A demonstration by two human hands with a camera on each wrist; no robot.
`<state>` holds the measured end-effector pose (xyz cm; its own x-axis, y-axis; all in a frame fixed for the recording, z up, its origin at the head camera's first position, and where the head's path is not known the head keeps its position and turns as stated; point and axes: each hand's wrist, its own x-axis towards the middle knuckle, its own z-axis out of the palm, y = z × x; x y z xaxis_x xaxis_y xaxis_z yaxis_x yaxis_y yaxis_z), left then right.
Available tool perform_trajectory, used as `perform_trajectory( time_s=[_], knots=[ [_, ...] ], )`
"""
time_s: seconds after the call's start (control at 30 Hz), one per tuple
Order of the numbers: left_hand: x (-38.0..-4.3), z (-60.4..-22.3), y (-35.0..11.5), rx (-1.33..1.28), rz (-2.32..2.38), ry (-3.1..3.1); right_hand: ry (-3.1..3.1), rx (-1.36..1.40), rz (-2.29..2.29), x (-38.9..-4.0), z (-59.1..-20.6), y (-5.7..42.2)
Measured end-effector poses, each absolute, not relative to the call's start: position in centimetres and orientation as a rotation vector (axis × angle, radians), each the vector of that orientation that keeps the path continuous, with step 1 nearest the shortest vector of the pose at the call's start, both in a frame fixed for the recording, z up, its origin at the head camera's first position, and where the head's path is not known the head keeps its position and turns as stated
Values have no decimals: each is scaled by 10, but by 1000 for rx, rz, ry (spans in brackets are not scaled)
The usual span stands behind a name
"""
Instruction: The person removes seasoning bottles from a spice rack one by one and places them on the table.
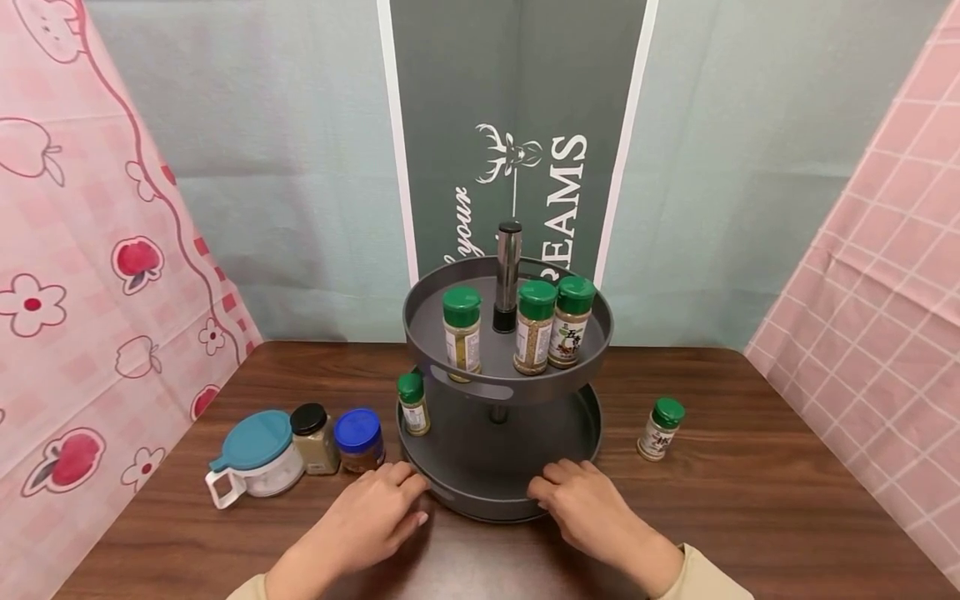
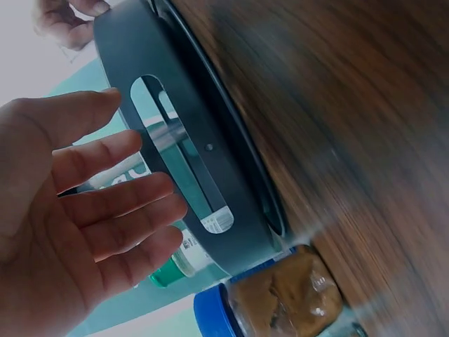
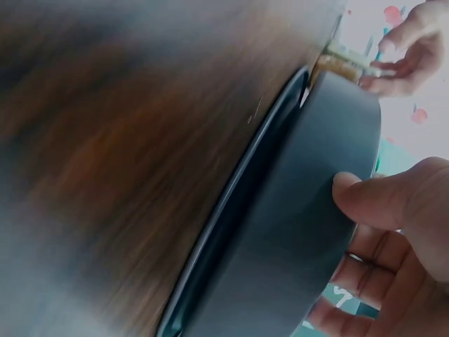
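A dark grey two-tier round spice rack (image 1: 487, 507) stands mid-table. At the front left of its lower tray, my left hand (image 1: 378, 510) has its fingers loosely extended by the rim; the left wrist view shows them beside the slotted handle hole. My right hand (image 3: 393, 246) pinches the lower rim at the front right, thumb outside and fingers over the inner side. On the upper tray are three green-capped spice jars (image 1: 462, 333), (image 1: 535, 329), (image 1: 572, 325). A smaller green-capped jar (image 1: 414, 407) stands at the lower tray's left.
Left of the rack stand a blue-lidded jar (image 1: 358, 433), a black-lidded jar (image 1: 315, 437) and a teal-lidded container (image 1: 258, 454) with a white handle. A green-capped jar (image 1: 660, 429) stands to the right. Cloth hangs behind and at both sides of the wooden table (image 1: 720, 517).
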<state>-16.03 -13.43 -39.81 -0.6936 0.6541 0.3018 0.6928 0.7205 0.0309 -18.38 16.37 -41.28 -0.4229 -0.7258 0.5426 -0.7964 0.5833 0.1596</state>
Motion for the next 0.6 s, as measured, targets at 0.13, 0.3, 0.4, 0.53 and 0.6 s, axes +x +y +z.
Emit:
perform_trajectory(
  time_s=[0.13, 0.3, 0.4, 0.53, 0.6],
  knots=[
    [-158, -398, -129, -1098, -224, -2642, -2282, 1232, 192, -190, -412, 175],
    [-154, -399, -122, -1136, -199, -2621, -2301, 1267, 225, -198, -413, 188],
    [-151, -400, -119, -1158, -204, -2606, -2299, 1260, 227, -203, -413, 194],
    [-148, -401, -114, -1188, -206, -2567, -2323, 1170, 178, -205, -413, 200],
    [-147, -402, -111, -1210, -196, -2551, -2339, 1117, 146, -206, -413, 203]
  ],
)
